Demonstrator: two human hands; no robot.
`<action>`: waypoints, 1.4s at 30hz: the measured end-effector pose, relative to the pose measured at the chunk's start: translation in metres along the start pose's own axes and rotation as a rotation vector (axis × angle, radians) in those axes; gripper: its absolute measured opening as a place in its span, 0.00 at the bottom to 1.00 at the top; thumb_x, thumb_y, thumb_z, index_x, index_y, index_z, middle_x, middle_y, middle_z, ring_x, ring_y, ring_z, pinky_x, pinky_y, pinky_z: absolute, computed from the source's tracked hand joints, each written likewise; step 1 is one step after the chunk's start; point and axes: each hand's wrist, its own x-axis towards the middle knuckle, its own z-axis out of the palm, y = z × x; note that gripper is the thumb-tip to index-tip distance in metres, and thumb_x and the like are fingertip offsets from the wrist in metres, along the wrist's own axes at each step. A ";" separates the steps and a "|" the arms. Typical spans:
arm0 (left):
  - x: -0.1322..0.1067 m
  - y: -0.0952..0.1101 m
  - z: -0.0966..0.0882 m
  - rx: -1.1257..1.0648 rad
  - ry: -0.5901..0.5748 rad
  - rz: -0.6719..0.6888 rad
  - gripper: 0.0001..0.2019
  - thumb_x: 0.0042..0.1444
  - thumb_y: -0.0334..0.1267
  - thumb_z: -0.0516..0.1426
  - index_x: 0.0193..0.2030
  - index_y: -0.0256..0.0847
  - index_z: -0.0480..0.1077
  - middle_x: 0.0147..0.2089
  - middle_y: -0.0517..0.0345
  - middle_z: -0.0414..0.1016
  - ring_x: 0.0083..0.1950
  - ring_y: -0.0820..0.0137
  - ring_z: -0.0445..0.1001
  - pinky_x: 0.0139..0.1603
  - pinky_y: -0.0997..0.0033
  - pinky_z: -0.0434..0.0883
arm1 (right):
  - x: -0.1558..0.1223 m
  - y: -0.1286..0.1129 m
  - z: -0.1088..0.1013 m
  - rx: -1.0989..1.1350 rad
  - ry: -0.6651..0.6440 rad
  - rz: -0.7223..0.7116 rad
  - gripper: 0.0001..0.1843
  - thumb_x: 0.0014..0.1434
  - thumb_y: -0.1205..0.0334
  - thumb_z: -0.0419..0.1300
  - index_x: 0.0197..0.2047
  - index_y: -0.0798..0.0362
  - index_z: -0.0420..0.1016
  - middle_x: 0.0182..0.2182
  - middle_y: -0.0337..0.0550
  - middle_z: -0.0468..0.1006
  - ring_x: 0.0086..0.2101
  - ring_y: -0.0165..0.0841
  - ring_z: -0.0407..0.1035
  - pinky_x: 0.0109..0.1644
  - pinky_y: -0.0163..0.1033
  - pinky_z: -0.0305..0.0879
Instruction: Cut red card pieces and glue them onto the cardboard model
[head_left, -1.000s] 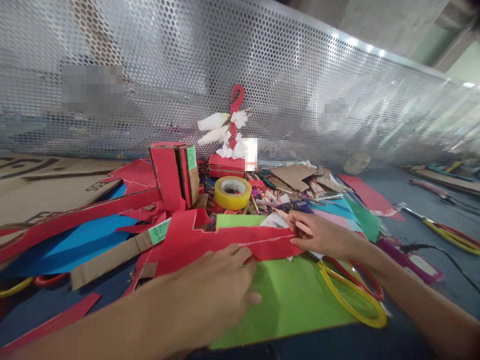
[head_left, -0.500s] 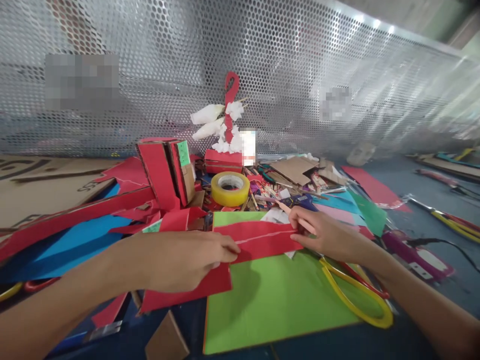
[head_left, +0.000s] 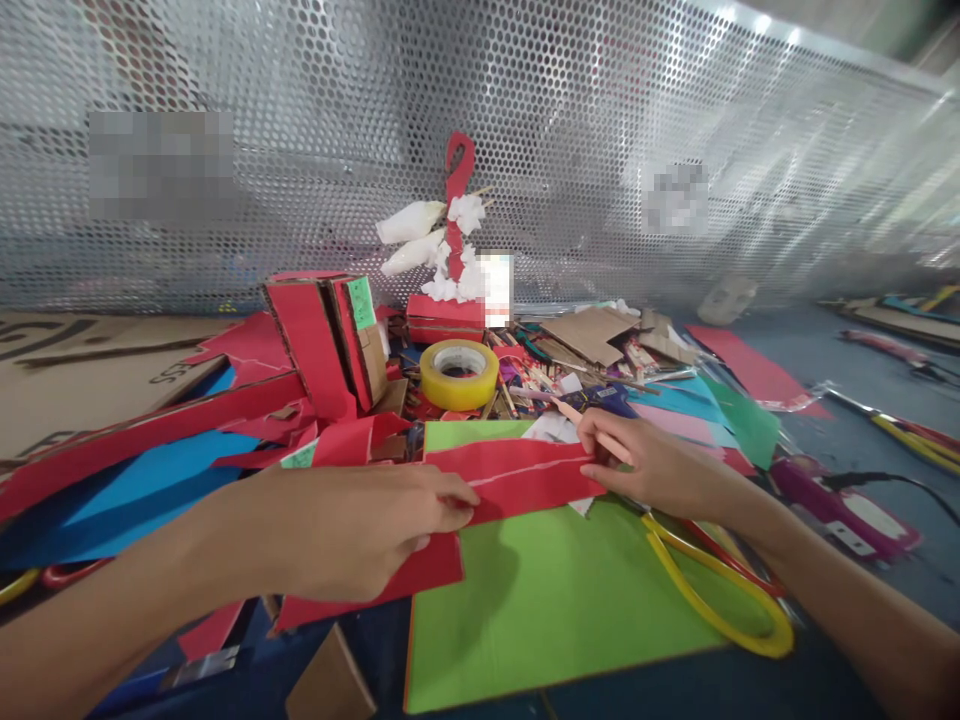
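Observation:
A red paper sheet (head_left: 517, 475) with a pale line drawn along it lies over a green card (head_left: 555, 610). My left hand (head_left: 360, 525) is closed, pinching the red paper's left part and holding it slightly off the card. My right hand (head_left: 652, 465) grips a thin pencil (head_left: 577, 415) with its tip at the red paper's right end, fingers pressing on that end. Yellow-and-red scissors (head_left: 720, 585) lie on the green card under my right wrist.
A yellow tape roll (head_left: 459, 373), a red cardboard box (head_left: 322, 345), a red-and-white paper model (head_left: 450, 250) and scattered scraps sit behind. Blue paper (head_left: 127, 500) and cardboard (head_left: 90, 370) lie left. A purple tool (head_left: 840, 505) with cable lies right. A perforated metal screen (head_left: 525, 130) backs the table.
My left hand went from lying flat on the red paper to pinching and lifting its left part a second ago. Since half a second ago both hands have barely moved.

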 end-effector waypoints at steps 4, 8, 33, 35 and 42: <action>0.000 0.003 0.000 0.028 0.001 -0.021 0.29 0.61 0.24 0.49 0.65 0.51 0.71 0.65 0.63 0.74 0.70 0.69 0.67 0.68 0.71 0.64 | -0.001 -0.002 -0.001 -0.020 -0.010 0.016 0.07 0.63 0.59 0.59 0.39 0.48 0.64 0.32 0.36 0.71 0.31 0.33 0.62 0.35 0.37 0.53; 0.000 0.003 0.002 0.069 -0.004 -0.030 0.28 0.64 0.26 0.49 0.67 0.51 0.68 0.65 0.61 0.74 0.70 0.69 0.67 0.68 0.70 0.64 | 0.000 -0.002 -0.001 -0.012 -0.014 0.011 0.07 0.63 0.60 0.59 0.39 0.48 0.63 0.31 0.35 0.69 0.29 0.31 0.59 0.33 0.37 0.52; 0.002 0.011 -0.003 0.023 0.051 -0.035 0.24 0.66 0.31 0.49 0.65 0.52 0.71 0.62 0.60 0.77 0.67 0.65 0.71 0.65 0.69 0.67 | 0.002 -0.001 -0.002 0.016 -0.010 -0.010 0.07 0.62 0.60 0.60 0.40 0.48 0.63 0.30 0.33 0.69 0.28 0.30 0.59 0.34 0.36 0.52; 0.002 0.010 -0.001 0.024 0.065 -0.021 0.23 0.66 0.32 0.49 0.64 0.52 0.73 0.61 0.60 0.78 0.66 0.64 0.71 0.65 0.70 0.67 | 0.001 -0.002 -0.003 0.023 -0.007 -0.016 0.08 0.62 0.61 0.60 0.40 0.49 0.63 0.30 0.33 0.69 0.29 0.30 0.60 0.34 0.36 0.52; 0.002 -0.004 0.010 0.043 0.126 -0.009 0.21 0.68 0.38 0.51 0.65 0.56 0.72 0.64 0.62 0.75 0.65 0.62 0.73 0.65 0.68 0.69 | 0.001 0.000 -0.004 0.067 0.010 -0.046 0.08 0.60 0.62 0.61 0.40 0.49 0.64 0.33 0.35 0.71 0.30 0.30 0.61 0.35 0.36 0.54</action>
